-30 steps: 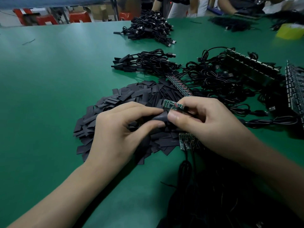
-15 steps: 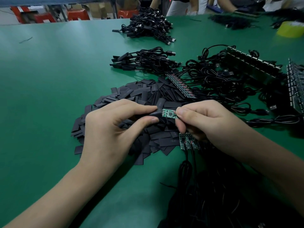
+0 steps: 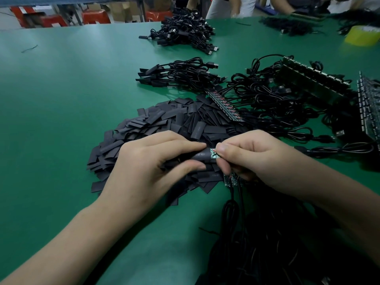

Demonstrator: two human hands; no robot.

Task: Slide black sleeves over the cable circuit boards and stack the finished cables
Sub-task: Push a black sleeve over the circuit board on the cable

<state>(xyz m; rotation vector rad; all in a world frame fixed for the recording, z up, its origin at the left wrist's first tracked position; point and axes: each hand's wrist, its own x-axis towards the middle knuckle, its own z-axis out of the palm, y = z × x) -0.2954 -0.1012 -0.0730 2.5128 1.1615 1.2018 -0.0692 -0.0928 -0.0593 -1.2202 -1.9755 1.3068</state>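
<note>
A heap of flat loose sleeves (image 3: 164, 118) is lying on the green table (image 3: 61, 99) directly under both hands. The finished cables (image 3: 181, 76) are sitting stacked beyond it, and unsleeved coils (image 3: 273, 103) are crowding the right side. The left hand (image 3: 148, 161) is pinching the black sleeve (image 3: 200, 156), and the right hand (image 3: 257, 159) is pinching the circuit board (image 3: 212, 155). More of the board is now covered than half a second ago. The sleeve is a matte, flattened tube with faint print.
</note>
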